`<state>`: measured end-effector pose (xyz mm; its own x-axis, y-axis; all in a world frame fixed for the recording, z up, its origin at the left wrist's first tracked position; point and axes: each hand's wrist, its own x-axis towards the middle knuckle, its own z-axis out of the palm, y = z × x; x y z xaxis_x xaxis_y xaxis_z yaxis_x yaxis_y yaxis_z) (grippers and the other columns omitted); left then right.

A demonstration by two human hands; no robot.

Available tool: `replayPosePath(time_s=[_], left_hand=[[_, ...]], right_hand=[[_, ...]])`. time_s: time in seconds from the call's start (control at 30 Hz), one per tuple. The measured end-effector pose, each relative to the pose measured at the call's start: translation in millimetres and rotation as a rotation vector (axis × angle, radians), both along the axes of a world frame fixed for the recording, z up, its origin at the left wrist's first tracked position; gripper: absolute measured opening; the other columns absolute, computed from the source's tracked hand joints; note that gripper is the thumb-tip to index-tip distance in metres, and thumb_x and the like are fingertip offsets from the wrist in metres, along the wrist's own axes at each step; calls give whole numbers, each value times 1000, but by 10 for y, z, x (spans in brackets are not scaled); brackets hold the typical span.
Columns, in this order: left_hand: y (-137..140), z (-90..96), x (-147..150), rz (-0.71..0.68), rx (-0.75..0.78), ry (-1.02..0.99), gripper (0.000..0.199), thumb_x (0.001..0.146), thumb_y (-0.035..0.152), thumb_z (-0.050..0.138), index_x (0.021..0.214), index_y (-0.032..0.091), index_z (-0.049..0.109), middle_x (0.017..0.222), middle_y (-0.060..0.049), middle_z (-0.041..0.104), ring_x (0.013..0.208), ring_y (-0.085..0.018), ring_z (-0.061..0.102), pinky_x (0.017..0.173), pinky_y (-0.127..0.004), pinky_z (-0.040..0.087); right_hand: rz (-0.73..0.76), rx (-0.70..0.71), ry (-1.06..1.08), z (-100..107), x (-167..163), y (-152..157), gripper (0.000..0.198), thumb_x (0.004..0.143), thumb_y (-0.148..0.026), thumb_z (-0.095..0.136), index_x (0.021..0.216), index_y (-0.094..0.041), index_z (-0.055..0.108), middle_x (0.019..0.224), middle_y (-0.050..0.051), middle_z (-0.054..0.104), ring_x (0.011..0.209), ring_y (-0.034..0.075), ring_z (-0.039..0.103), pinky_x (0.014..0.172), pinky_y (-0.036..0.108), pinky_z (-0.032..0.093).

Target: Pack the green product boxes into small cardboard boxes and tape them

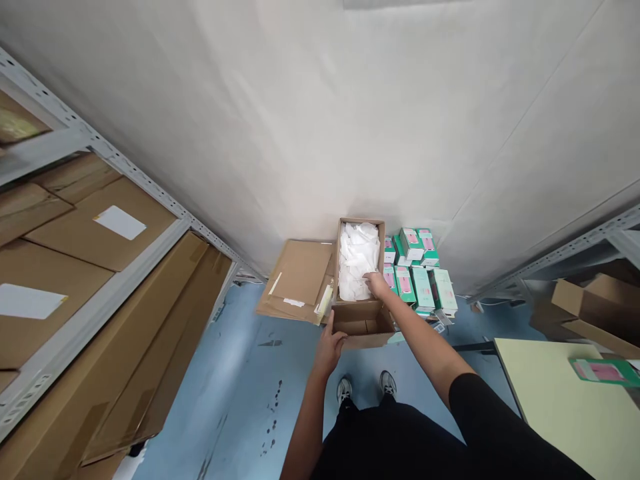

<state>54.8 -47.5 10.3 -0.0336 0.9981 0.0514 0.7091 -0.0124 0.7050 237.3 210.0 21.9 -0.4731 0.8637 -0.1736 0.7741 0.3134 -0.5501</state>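
Note:
Close in front of me is an open brown cardboard box (364,341) with a bare inside. My left hand (330,350) grips its near left corner, index finger stretched along the side and thumb at the front. Just beyond stands a second open carton (341,235) filled with crumpled white, bag-like material (360,257). My right hand (376,285) reaches over its near right part, with bent fingers closed on the white material. The fingertips are partly hidden there.
Right of the cartons stand several green-and-white boxes (423,290). Flat cardboard (300,273) lies to the left. Shelving with large cartons (100,213) runs along the left. A pale table (560,400) with a green box (605,372) and open cartons (600,307) are at right.

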Motion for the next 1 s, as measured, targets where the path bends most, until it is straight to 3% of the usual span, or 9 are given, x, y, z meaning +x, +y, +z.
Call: replayPosePath(time_s=[0.13,0.23,0.3,0.43,0.53,0.6,0.67,0.83,1.0], left_hand=[[36,33,-113,-6,27,-37,24,97,18,53,98,23,77,173,-2,20,144,-28,47,114,-45,46],[29,-12,-176,-13,50,-74,27,99,20,50,102,23,77,173,-1,20,145,-28,45,114,-43,46],[12,-51,-211,-25,52,-94,28,100,22,50,103,24,78,173,-1,19,146,-28,45,113,-42,46],[-24,-32,-279,-84,40,-121,27,100,24,50,102,23,77,174,-1,14,149,-28,41,115,-42,44],[-44,81,-322,-159,35,-115,27,100,24,50,102,24,77,174,-1,15,149,-28,40,116,-43,44],[-59,159,-332,-192,29,-103,28,100,24,50,102,24,78,173,-1,17,147,-29,43,114,-43,45],[-76,207,-310,-202,27,-96,28,100,25,50,102,24,78,173,-2,19,146,-29,45,114,-44,46],[-68,206,6,-244,48,-82,29,100,28,50,100,22,79,173,-4,17,148,-31,43,114,-44,46],[-16,245,808,-435,25,-63,27,99,25,51,99,23,79,174,-4,13,143,-30,50,111,-42,49]], right_hand=[[-88,194,193,286,15,-280,34,91,-13,52,113,-18,77,115,12,77,107,26,70,99,37,52],[-132,359,404,425,103,-738,31,94,-17,52,112,-21,77,110,10,78,103,26,71,96,40,55],[-141,396,458,443,153,-1116,33,96,-18,50,116,-23,75,114,10,76,106,26,71,97,41,55],[-127,226,323,353,155,-1772,37,94,-23,57,128,-25,71,129,12,71,119,29,67,104,46,53],[-170,53,144,327,157,-2042,64,86,-35,71,148,-27,56,157,14,49,130,35,62,104,49,53],[-194,36,110,364,218,-2139,74,86,-41,73,154,-30,47,167,12,34,136,36,57,105,49,53],[-215,87,134,416,336,-2207,69,90,-43,67,154,-31,47,168,10,32,141,35,52,108,49,52],[-273,231,197,448,831,-2407,62,93,-40,64,151,-28,50,163,12,40,146,32,45,118,51,43],[-387,286,201,451,1612,-2754,63,91,-37,66,151,-29,49,164,11,39,148,32,42,119,51,41]])
